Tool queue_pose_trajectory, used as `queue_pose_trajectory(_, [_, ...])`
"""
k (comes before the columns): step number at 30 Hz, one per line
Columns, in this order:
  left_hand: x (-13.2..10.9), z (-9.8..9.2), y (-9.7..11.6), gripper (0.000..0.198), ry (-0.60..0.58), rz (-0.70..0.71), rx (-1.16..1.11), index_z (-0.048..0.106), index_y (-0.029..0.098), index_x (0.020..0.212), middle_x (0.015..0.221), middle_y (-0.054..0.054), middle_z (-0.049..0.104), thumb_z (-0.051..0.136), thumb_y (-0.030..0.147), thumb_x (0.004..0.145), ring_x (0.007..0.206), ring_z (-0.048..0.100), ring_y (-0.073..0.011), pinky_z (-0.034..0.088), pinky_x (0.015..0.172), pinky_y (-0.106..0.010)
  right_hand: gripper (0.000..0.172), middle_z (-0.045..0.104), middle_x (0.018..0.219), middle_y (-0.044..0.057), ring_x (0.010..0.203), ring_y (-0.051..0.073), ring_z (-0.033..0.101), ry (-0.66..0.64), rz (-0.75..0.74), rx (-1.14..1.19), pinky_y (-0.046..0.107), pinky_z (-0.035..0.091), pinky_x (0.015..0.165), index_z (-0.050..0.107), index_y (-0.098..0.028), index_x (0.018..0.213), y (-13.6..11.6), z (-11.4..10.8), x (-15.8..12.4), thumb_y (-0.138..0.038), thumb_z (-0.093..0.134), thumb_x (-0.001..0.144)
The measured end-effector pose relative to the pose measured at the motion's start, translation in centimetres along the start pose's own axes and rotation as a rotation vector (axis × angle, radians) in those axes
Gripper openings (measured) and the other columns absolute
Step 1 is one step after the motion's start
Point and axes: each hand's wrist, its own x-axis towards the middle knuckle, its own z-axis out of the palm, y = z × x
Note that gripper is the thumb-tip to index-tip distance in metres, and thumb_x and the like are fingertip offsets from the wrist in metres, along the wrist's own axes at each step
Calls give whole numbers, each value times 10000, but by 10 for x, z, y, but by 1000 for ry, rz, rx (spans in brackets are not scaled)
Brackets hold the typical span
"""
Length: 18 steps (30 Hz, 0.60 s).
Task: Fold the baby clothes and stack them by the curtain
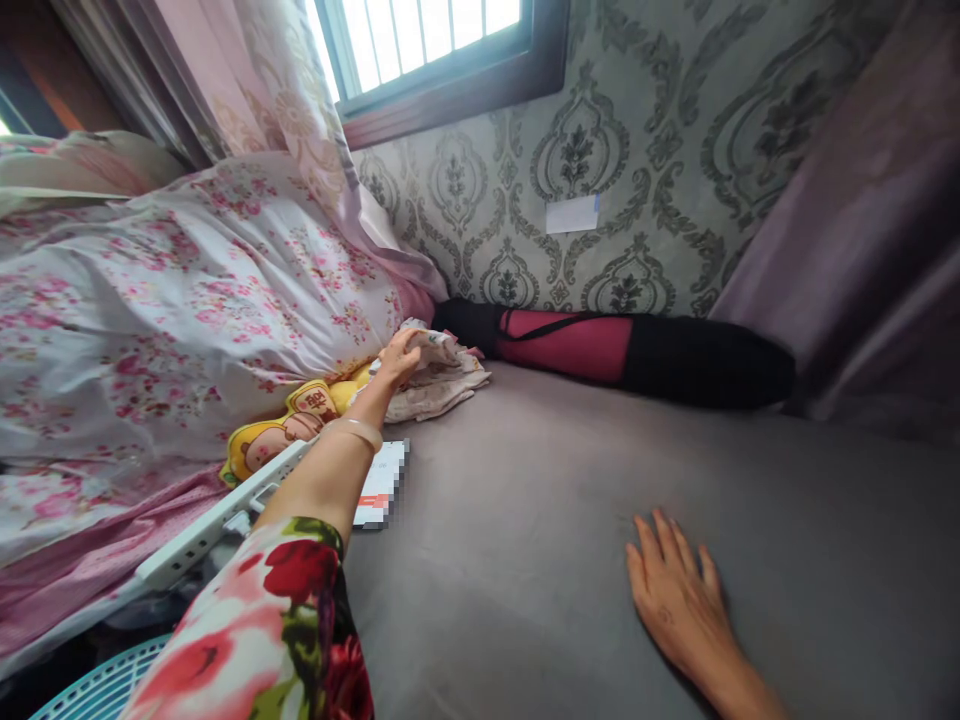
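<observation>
The left hand (400, 355) reaches out to the pile of pale cloth (450, 385) at the back of the grey sheet (525, 520), its fingers bent over the near-left side of the pile — whether they pinch the fabric, I cannot tell. The right hand (675, 595) lies palm down on the sheet with its fingers spread, well apart from the cloth. Around the pile are a yellow plush toy (259, 450) to the left and a long black-and-magenta bag (570, 345) behind, along the patterned wall (517, 190).
</observation>
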Motion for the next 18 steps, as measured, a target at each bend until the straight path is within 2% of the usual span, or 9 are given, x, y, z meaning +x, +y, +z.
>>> queue_pose_trajectory(4, [13,1,40,479,80,53,-305,575,111,1206,1290,-93,560,448,190,751,1156,523,-215,423,1001,-341,607,438,1437,198,1327,335,395,-1,1,-25,541,254,1080,528,-59,1326,0,1,0,-353,185,921])
queue_pose_trajectory(8, [6,7,82,480,75,41,-569,548,141,1252,1293,-85,567,461,207,785,1146,543,-201,433,997,-350,607,432,1438,209,1326,344,393,-11,-2,-23,546,267,1070,527,-44,1327,1,1,0,-351,195,923])
queue_pose_trajectory(11, [-12,15,113,486,-11,5,-784,531,144,1281,1213,-86,611,485,244,808,949,615,-178,516,835,-323,595,422,1446,206,1335,343,382,-22,-2,-10,545,257,1077,521,-46,1335,1,1,1,-344,211,925])
queue_pose_trajectory(14, [-39,27,139,465,-65,6,-943,554,149,1260,1150,-80,632,532,291,818,822,620,-154,529,717,-287,567,414,1455,197,1346,334,368,-39,12,10,541,242,1087,512,-64,1345,1,0,1,-337,235,932])
queue_pose_trajectory(18, [-82,46,171,400,-122,49,-955,599,166,1211,1001,-66,665,564,315,841,893,629,-182,514,811,-313,549,424,1450,192,1353,327,361,-40,25,72,542,227,1096,509,-71,1340,2,-1,0,-335,252,933])
